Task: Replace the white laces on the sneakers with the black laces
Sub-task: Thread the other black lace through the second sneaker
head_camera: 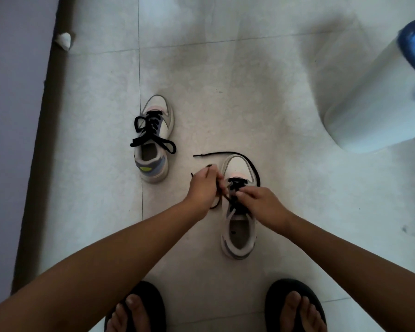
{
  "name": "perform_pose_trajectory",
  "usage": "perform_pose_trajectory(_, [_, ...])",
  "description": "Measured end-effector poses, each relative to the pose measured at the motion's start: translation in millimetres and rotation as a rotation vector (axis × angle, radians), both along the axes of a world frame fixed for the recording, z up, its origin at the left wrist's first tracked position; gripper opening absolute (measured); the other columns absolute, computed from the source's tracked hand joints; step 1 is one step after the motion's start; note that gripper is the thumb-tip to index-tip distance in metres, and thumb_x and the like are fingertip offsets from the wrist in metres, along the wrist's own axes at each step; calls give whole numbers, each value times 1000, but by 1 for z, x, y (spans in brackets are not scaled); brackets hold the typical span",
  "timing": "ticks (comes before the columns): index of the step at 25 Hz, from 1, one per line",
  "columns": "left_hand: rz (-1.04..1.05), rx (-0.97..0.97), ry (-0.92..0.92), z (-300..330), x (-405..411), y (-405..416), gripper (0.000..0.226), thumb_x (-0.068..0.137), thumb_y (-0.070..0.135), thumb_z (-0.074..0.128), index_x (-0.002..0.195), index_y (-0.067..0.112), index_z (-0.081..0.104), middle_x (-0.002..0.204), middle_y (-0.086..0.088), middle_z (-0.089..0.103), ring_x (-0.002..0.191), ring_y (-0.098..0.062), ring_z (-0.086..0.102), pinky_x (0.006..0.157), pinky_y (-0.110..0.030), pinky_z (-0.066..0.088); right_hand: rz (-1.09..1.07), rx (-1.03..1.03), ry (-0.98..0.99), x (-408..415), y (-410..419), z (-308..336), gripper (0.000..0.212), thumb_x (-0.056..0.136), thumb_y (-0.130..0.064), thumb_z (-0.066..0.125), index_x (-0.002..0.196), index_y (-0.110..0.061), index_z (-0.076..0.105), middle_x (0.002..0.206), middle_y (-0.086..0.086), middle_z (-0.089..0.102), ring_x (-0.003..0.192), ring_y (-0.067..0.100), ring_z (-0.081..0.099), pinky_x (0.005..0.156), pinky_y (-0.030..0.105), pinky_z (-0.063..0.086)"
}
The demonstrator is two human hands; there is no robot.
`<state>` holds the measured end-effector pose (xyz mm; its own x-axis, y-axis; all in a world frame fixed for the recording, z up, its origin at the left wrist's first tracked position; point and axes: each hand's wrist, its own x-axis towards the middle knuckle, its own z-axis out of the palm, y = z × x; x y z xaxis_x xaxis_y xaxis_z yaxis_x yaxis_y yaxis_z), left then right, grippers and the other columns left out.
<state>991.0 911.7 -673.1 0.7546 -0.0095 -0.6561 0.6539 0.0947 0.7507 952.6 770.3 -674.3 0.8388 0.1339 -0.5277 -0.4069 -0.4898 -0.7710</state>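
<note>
Two white sneakers stand on the tiled floor. The left sneaker (pixel 153 140) carries a black lace tied in a bow. The right sneaker (pixel 238 212) has a black lace (pixel 233 154) threaded through its eyelets, one loose end curving round the toe to the left. My left hand (pixel 205 188) grips the other lace end just left of the shoe. My right hand (pixel 261 207) pinches the lace at the eyelets over the tongue. No white laces are in view.
A pale cylindrical bin (pixel 369 99) with a blue bag stands at the right. A wall and dark skirting (pixel 43 140) run along the left, with a crumpled white scrap (pixel 64 40) by it. My feet in black sandals (pixel 295 307) are at the bottom.
</note>
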Motion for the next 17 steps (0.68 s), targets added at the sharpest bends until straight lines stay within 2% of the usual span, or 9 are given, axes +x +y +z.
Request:
perform_pose_trajectory(3, [-379, 216, -411, 20, 9, -13, 33, 99, 22, 44, 72, 15, 62, 74, 5, 64, 72, -5, 60, 75, -20, 48, 249, -203, -77, 1, 9, -1, 26, 96, -29, 48, 95, -8, 64, 94, 8, 66, 88, 23, 62, 75, 29, 46])
perform_pose_trajectory(5, [-760, 340, -581, 23, 3, -17, 25, 100, 27, 44, 91, 14, 64, 90, 3, 64, 84, -6, 59, 78, -23, 44, 235, -207, 4, 4, 9, 5, 26, 99, -14, 41, 111, -3, 61, 113, 14, 63, 102, 25, 60, 84, 21, 41])
perform_pose_trajectory(6, [-918, 397, -595, 21, 0, -15, 26, 100, 30, 42, 104, 12, 60, 99, 0, 63, 91, -10, 57, 80, -26, 43, 201, -165, 34, 6, 4, 5, 26, 98, -7, 40, 113, 0, 60, 110, 13, 63, 96, 21, 60, 79, 15, 42])
perform_pose_trajectory(8, [-1069, 499, -537, 19, -4, -4, 30, 101, 33, 38, 116, 11, 53, 109, -5, 59, 98, -17, 56, 80, -30, 42, 1, 67, 187, 7, -2, 14, 22, 96, -9, 46, 93, -5, 67, 82, 5, 66, 69, 12, 56, 58, 13, 42])
perform_pose_trajectory(9, [-1107, 599, -525, 19, -4, 3, 30, 101, 33, 37, 113, 11, 53, 108, -5, 59, 98, -20, 57, 78, -31, 41, -91, 156, 250, 7, -6, 17, 25, 97, -16, 47, 86, -8, 68, 74, 2, 65, 63, 10, 52, 55, 16, 38])
perform_pose_trajectory(11, [-1229, 929, -583, 20, -5, 20, 29, 101, 34, 34, 102, 14, 54, 102, -6, 61, 94, -23, 57, 71, -31, 38, -209, 276, 380, 9, -14, 12, 27, 99, -20, 45, 93, -6, 68, 74, 3, 66, 61, 9, 51, 55, 21, 33])
perform_pose_trajectory(12, [-1297, 1017, -612, 23, -9, 28, 29, 101, 35, 33, 98, 15, 54, 99, -5, 62, 91, -23, 58, 68, -30, 37, -259, 324, 436, 10, -16, 10, 26, 99, -17, 45, 97, -5, 67, 75, 3, 66, 61, 9, 51, 56, 21, 32])
perform_pose_trajectory(14, [-1479, 938, -607, 27, -24, 44, 28, 100, 36, 38, 91, 16, 55, 91, -6, 64, 85, -22, 58, 66, -29, 37, -342, 380, 522, 13, -16, 10, 18, 95, -7, 50, 93, -6, 68, 74, 2, 67, 62, 8, 51, 58, 20, 32])
perform_pose_trajectory(17, [-1696, 583, -426, 33, -30, 56, 26, 98, 32, 46, 98, 12, 63, 93, -6, 67, 86, -18, 59, 76, -29, 44, -446, 428, 592, 14, -13, 7, 23, 85, 11, 54, 78, -8, 66, 66, 3, 67, 63, 10, 52, 59, 19, 38])
